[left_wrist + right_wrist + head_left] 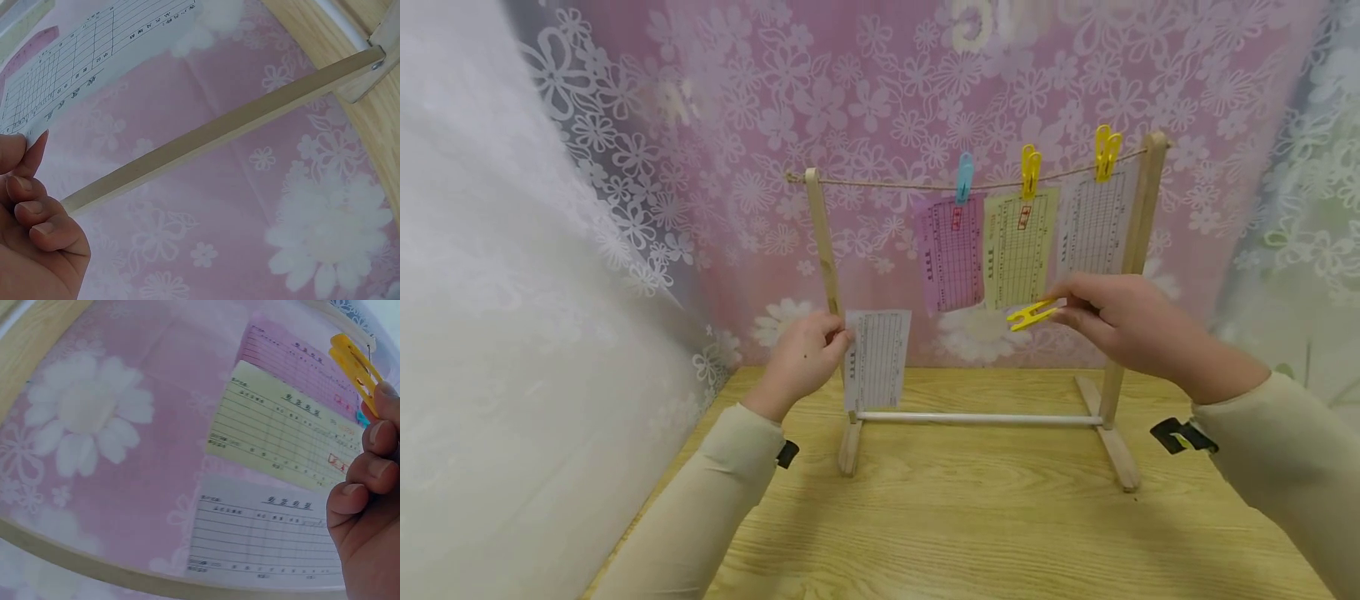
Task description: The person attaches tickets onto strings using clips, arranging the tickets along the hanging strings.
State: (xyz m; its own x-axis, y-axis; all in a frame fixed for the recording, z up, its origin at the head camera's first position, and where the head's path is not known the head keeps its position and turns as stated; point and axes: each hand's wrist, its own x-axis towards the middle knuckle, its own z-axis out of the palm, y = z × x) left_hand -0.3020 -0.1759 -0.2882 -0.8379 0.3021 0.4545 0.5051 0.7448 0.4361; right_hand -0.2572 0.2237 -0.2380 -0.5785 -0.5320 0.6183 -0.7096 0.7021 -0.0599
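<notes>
My left hand [805, 354] pinches the left edge of a white printed form [878, 358] beside the rack's left post, below the string. In the left wrist view, thumb and forefinger hold a corner of that sheet. With thumb and fingertips my right hand [1123, 321] holds a yellow clothespin [1032, 315] near the lower edge of the hanging sheets. On the string [887, 184] hang a pink form [953, 254] under a blue clothespin [964, 177], a yellow form [1021, 250] under a yellow clothespin [1031, 172], and another white form [1096, 225] under a yellow clothespin [1107, 154].
The wooden rack has a left post [822, 242], a right post [1142, 217] and a white lower bar [977, 418]. It stands on a wood-grain table [970, 517]. Behind hangs a pink flowered curtain [737, 125]; white cloth [497, 333] hangs at left.
</notes>
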